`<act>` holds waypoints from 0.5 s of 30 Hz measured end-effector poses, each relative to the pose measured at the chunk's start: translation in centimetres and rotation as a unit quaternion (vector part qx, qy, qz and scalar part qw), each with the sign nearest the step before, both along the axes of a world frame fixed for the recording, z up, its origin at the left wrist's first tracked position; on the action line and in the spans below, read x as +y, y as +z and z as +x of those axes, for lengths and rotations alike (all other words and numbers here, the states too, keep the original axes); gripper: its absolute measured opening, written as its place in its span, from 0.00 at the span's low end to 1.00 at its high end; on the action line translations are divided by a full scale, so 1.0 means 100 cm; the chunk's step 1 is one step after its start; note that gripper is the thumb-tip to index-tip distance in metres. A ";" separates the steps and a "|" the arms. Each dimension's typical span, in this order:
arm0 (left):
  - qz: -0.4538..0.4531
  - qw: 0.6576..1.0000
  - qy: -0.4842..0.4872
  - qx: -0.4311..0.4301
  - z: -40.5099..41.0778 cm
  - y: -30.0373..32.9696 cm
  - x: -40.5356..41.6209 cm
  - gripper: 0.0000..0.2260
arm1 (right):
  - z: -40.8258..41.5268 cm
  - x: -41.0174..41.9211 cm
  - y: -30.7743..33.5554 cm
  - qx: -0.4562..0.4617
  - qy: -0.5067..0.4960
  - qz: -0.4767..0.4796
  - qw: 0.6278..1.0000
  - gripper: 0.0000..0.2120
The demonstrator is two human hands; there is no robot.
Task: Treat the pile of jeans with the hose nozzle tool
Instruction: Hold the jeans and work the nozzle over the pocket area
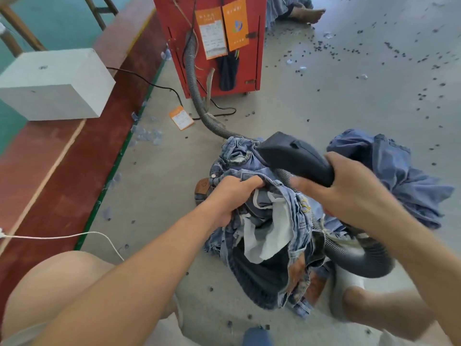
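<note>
L hand point(230, 196) grips top of jeans pile point(269, 221) on floor; R hand point(349, 193) grips black nozzle point(296, 158) just above it.

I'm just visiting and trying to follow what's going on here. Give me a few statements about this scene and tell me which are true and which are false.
1. The right hand grips the dark nozzle tool. True.
2. The left hand lies flat on the bare floor. False: it clutches denim at the top of the pile of jeans.
3. A ribbed grey hose runs from the red cabinet toward the jeans. True.
4. The cabinet carries blue labels. False: its labels are orange.
5. A white block sits on the red ledge at the left. True.
6. The floor around the jeans is spotless. False: small dark bits are scattered across it.
</note>
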State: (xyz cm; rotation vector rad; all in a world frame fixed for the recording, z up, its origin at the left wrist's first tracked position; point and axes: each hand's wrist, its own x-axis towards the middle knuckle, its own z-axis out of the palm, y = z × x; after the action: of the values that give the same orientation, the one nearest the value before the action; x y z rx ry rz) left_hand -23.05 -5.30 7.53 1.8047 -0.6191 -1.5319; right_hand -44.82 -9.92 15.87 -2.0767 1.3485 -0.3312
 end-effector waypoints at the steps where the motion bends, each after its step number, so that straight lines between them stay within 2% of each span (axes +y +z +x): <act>1: -0.001 1.000 -0.008 0.012 -0.004 -0.001 -0.002 0.22 | 0.004 -0.001 -0.007 0.005 -0.017 -0.003 1.000 0.23; 4: -0.015 0.995 -0.063 0.074 -0.010 -0.002 -0.002 0.17 | 0.011 -0.009 -0.025 0.040 -0.032 -0.025 0.998 0.27; 8: -0.039 0.988 -0.124 0.084 0.002 0.003 0.000 0.20 | 0.011 -0.032 -0.036 0.048 -0.065 -0.043 0.996 0.16; 11: -0.075 0.989 -0.088 0.088 0.013 0.002 -0.002 0.07 | 0.007 -0.046 -0.037 -0.029 -0.100 0.076 0.992 0.12; 13: -0.075 0.989 -0.079 0.102 0.015 0.001 -0.001 0.09 | 0.003 -0.052 -0.036 -0.066 -0.094 0.155 0.981 0.13; 15: -0.065 0.988 -0.066 0.124 0.013 -0.001 0.000 0.14 | 0.003 -0.055 -0.037 -0.065 -0.082 0.177 0.979 0.14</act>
State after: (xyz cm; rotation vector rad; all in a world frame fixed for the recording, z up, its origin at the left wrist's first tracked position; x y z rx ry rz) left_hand -21.74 -5.30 7.47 1.4724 -0.7090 -1.7294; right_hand -44.47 -15.40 12.17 -1.6307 1.3884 -0.2695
